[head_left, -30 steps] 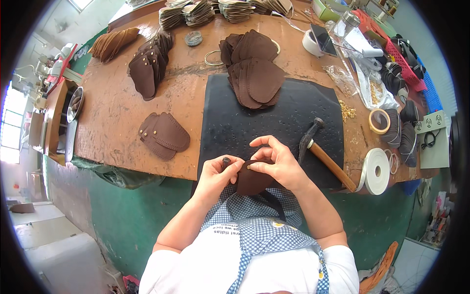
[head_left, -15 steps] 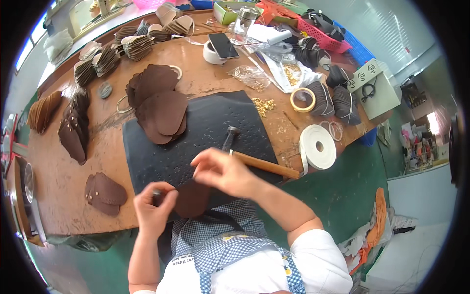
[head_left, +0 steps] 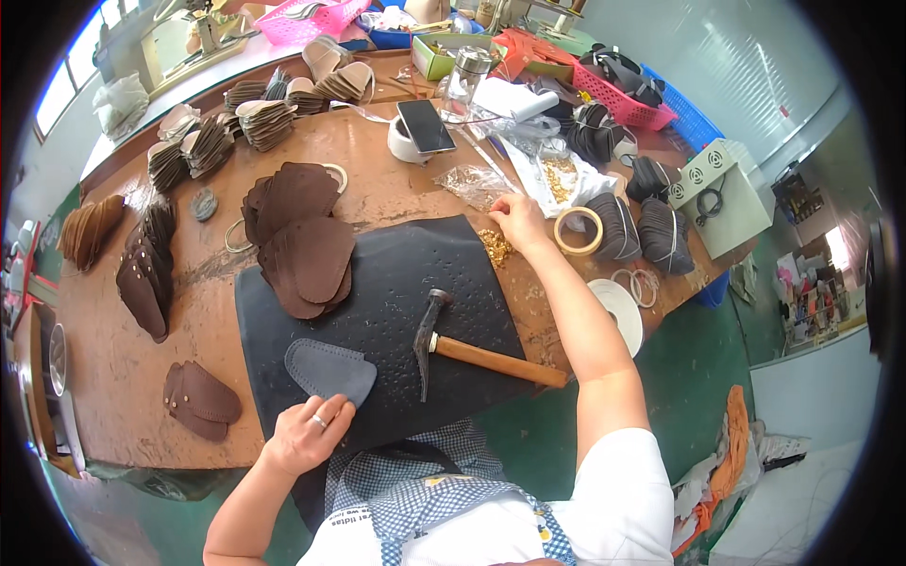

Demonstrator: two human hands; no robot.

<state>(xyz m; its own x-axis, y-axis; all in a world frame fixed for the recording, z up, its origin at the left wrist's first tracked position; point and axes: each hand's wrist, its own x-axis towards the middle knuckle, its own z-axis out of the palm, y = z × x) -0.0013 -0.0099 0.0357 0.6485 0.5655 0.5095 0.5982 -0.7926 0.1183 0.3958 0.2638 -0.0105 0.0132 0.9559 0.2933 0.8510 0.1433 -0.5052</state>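
While the left hand curls over the near edge of a grey piece lying on the black mat (pinching or just pressing, can't tell), the right hand is kinda bunched beside the gold bits on the tabletop, grip unclear.

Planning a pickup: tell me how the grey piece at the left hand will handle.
The grey piece is probably light and somewhat bendy, as it looks thin. It seems unlikely to roll, lying flat on the black mat.
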